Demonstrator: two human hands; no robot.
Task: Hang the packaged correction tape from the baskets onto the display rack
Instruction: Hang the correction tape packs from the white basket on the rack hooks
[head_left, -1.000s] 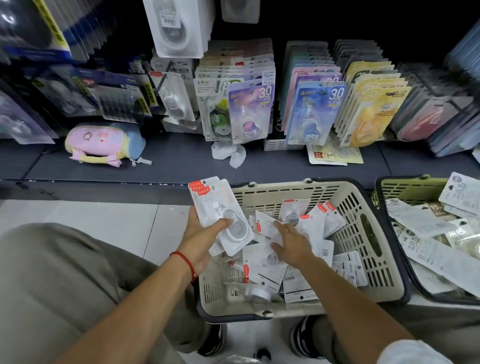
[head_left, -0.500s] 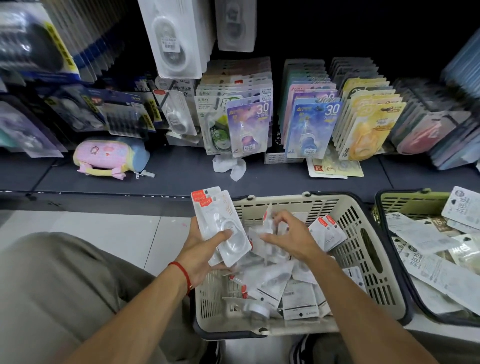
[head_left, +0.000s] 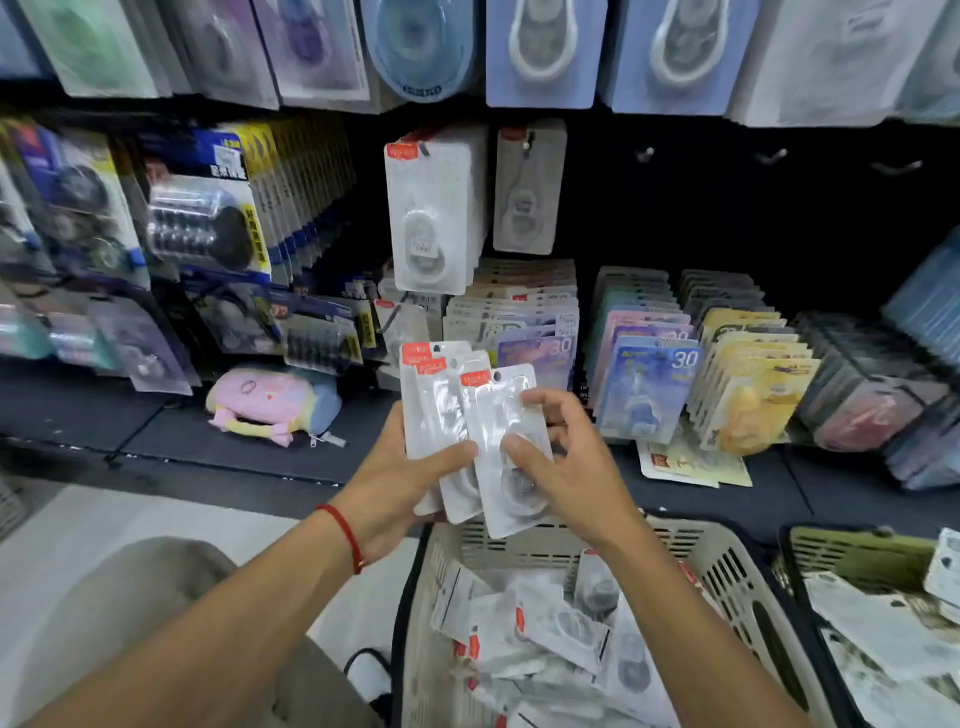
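A fan of white tape packs (head_left: 441, 415) is gripped in the left hand (head_left: 395, 478), held up above the near beige basket (head_left: 727, 566). The front pack (head_left: 506, 447) is pinched by the right hand (head_left: 566, 462), thumb on its face. More packs (head_left: 545, 639) are left in that basket; same packs (head_left: 434, 218) are hung on the rack (head_left: 727, 218) beyond.

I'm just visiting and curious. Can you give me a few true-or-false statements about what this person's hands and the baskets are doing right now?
1. Both hands hold white packs. True: left hand grips a fanned stack of packs; right hand pinches the front pack.
2. The beige basket is empty. False: packs lie in it.
3. A red string circles the left wrist. True.
4. The pink pouch is in the basket. False: it lies on the dark shelf.
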